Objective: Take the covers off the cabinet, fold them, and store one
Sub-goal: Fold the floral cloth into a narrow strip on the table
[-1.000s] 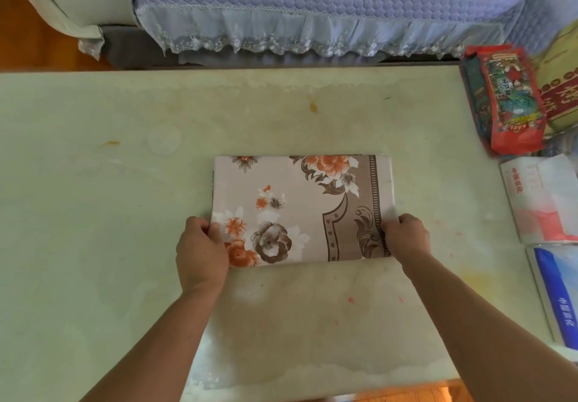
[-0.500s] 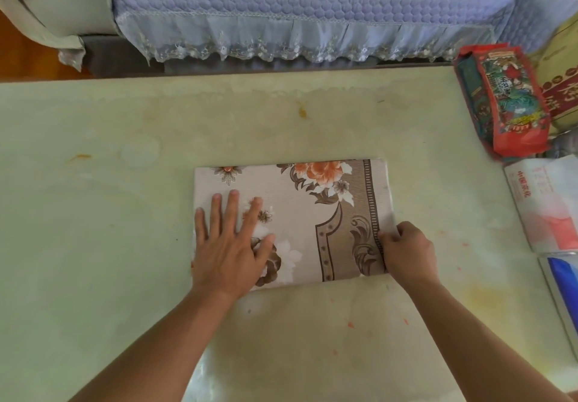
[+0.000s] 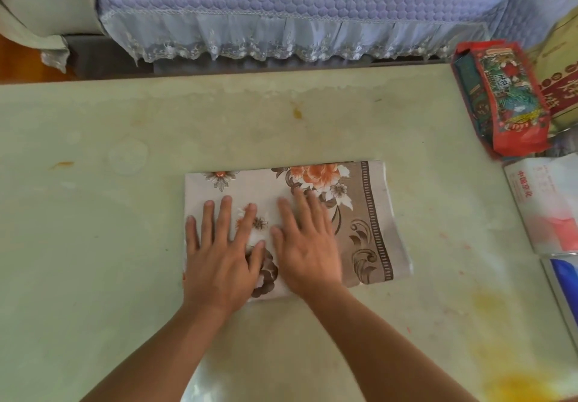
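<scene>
A: Fig., head view. Qty of covers on the pale green stained tabletop point(image 3: 93, 245)?

B: One. Folded rectangular fabric cover, beige w/ orange & brown flower print and a brown scroll border point(image 3: 369, 214), lying flat near the table's centre, long side left-to-right. Border band runs down its right end.

A: Hands, count & state?

B: Two, both bare, both palm-down on the cover. Left hand point(image 3: 222, 257): fingers straight & spread wide, flat on the cover's left half, wrist over the near edge. Right hand point(image 3: 308, 245): fingers straight, closer together, flat on the middle; slightly motion-blurred. Thumbs nearly touching. Neither hand grips or pinches the fabric; both just press on it.

A: Other items on the table?

B: Four at the right edge, well apart from the cover. (1) red & green printed foil packet point(image 3: 503, 98), far right corner; (2) yellowish bag w/ red characters point(image 3: 563, 88) just beyond it, partly cut off; (3) white plastic packet w/ red print point(image 3: 544, 204), nearer; (4) blue & white packet point(image 3: 563, 289), nearest, cut off by the frame.

A: Beyond the table?

B: One sofa seat under a lilac quilted cover w/ lace-trimmed frill point(image 3: 297, 4), running along the far side. Orange-brown floor strip point(image 3: 18, 66) at far left.
</scene>
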